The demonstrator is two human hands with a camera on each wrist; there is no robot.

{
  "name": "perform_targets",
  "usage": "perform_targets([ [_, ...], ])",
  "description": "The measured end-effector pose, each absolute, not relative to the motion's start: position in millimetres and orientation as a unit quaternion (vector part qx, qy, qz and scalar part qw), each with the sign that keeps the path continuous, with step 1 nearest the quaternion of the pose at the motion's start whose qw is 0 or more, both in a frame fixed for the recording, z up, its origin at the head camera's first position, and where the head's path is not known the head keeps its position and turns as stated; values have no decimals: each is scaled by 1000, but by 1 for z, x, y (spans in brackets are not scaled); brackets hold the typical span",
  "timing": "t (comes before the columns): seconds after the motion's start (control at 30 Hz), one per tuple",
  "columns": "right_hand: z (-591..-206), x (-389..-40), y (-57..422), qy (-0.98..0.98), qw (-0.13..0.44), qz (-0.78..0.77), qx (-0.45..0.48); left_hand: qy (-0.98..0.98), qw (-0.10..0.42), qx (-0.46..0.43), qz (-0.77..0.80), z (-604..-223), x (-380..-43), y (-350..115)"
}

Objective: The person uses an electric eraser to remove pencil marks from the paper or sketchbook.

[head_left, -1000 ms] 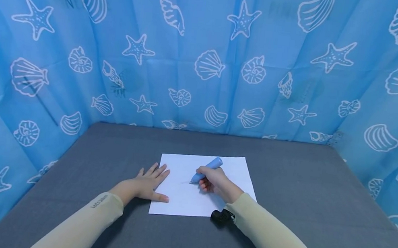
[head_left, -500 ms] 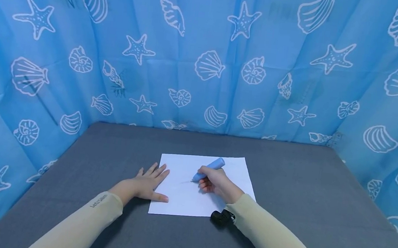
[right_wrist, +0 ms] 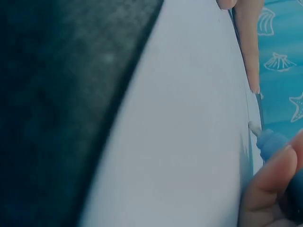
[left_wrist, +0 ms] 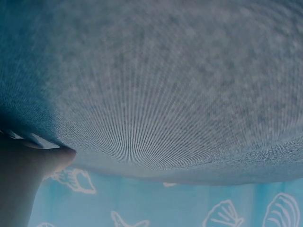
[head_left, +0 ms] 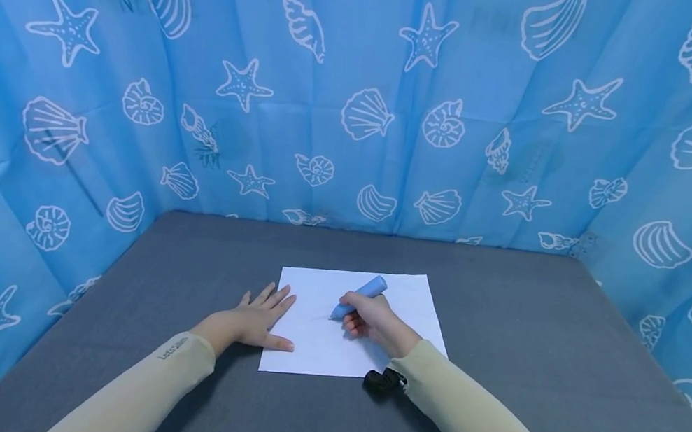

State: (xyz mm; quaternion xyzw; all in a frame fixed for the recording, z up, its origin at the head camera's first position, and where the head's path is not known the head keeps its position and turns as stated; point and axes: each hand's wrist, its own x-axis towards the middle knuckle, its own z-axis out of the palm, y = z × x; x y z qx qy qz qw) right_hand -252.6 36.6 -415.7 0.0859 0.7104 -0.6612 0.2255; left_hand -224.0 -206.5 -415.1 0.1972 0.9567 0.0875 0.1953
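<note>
A white sheet of paper lies flat on the table. My left hand rests on its left edge with fingers spread and straight; part of that hand shows at the left of the left wrist view. Over the middle of the sheet, my right hand grips a thick blue pen, tilted with its tip down at the paper. A very faint line shows near the tip. In the right wrist view, the ribbed front of the pen appears beside my thumb.
The sheet lies on a dark grey table. A blue curtain with white shells and starfish hangs behind and along both sides. A small black device sits under my right wrist, by the near edge of the paper.
The pen in my right hand shifts slightly up and right, then back down and left. My left hand stays in place on the paper.
</note>
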Motion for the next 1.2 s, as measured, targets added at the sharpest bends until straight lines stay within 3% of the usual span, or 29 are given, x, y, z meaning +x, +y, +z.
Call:
perform_targets([
  [0.6, -414, -255, 43, 699, 245, -668, 71, 958, 192, 199, 81, -416, -224, -206],
  [1.2, -416, -256, 40, 711, 225, -660, 86, 958, 190, 195, 84, -421, -226, -207],
])
